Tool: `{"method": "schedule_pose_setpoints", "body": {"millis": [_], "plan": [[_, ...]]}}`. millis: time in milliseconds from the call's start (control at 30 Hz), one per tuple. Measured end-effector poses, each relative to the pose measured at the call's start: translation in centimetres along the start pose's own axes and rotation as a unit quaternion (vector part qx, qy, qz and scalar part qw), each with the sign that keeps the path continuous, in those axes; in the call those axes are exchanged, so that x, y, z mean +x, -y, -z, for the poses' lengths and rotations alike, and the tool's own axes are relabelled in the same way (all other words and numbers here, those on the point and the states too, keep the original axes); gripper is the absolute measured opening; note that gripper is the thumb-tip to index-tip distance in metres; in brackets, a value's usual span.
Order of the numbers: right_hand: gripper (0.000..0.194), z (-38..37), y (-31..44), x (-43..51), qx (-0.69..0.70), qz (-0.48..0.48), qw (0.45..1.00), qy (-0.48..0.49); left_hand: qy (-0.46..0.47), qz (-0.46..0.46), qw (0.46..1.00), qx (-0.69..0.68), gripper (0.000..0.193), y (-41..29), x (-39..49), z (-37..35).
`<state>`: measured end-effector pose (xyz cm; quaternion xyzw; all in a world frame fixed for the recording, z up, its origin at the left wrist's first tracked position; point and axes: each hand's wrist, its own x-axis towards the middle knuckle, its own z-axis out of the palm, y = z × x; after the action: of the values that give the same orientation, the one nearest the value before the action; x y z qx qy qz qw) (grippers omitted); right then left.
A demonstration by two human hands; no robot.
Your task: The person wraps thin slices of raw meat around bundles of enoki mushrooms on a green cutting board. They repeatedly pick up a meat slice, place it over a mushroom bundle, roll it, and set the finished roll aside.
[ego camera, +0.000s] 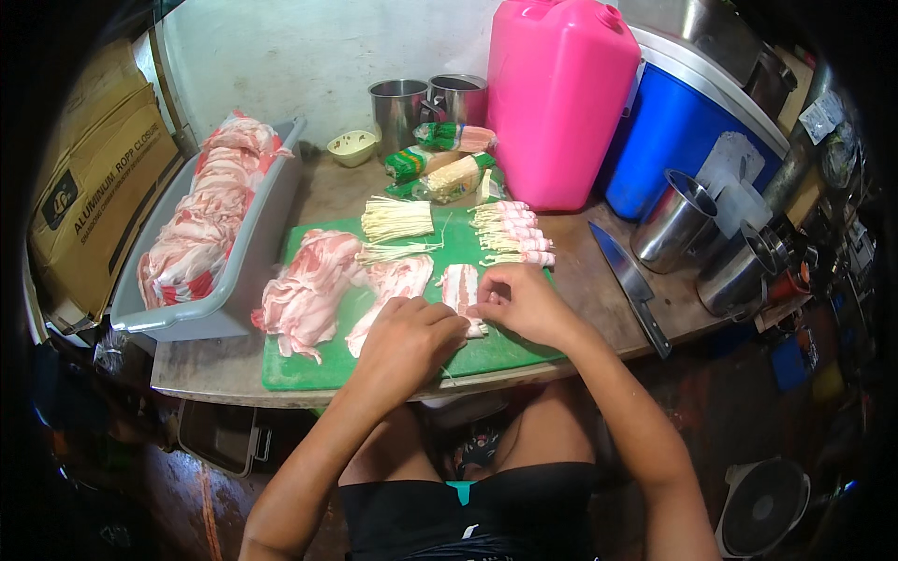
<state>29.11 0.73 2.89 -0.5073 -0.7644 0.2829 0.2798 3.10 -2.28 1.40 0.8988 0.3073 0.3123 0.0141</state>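
Note:
On the green cutting board (330, 372), a strip of sliced raw meat (461, 284) lies lengthwise with enoki mushrooms (476, 328) across its near end. My left hand (417, 329) is at the left of that end, its fingertips partly hidden. From the right, my right hand (523, 301) touches the same end with bent fingers. Another meat slice (400, 280) extends under my left hand. A heap of sliced meat (312, 280) lies at the board's left. Trimmed enoki (398, 216) sit at the back, and a row of meat-wrapped enoki rolls (515, 231) is at the back right.
A grey tub (259, 238) of sliced meat stands left. Behind the board are bagged enoki (449, 175), a small bowl (352, 147), steel mugs (400, 105) and a pink jerrycan (561, 105). A knife (628, 280) lies right, near steel containers (673, 224) and a blue cooler (673, 133).

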Motion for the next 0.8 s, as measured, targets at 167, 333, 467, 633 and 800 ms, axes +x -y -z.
{"method": "schedule_pose_setpoints", "body": {"millis": [167,333,467,633,800], "plan": [[0.017,-1.4,1.7,-3.9,-0.009,0.117,0.982,-0.148,0.066,0.011,0.996,0.056,0.024,0.2,0.3,0.4],[0.025,-3.5,1.8,-5.9,-0.084,0.227,0.961,-0.133,0.048,-0.01,0.996,0.073,0.012,-0.6,0.6,0.4],[0.019,-3.9,1.0,-6.3,-0.059,0.188,0.971,-0.133,0.111,0.044,0.99,-0.077,0.019,-0.2,0.7,1.5],[0.015,-3.6,0.8,-5.0,-0.04,0.154,0.978,-0.136,0.024,0.015,0.998,-0.049,0.023,0.3,0.7,1.1],[0.013,-3.4,1.7,-5.0,-0.055,0.154,0.976,-0.147,0.03,0.006,0.999,0.016,0.024,1.4,0.2,0.6]]}}
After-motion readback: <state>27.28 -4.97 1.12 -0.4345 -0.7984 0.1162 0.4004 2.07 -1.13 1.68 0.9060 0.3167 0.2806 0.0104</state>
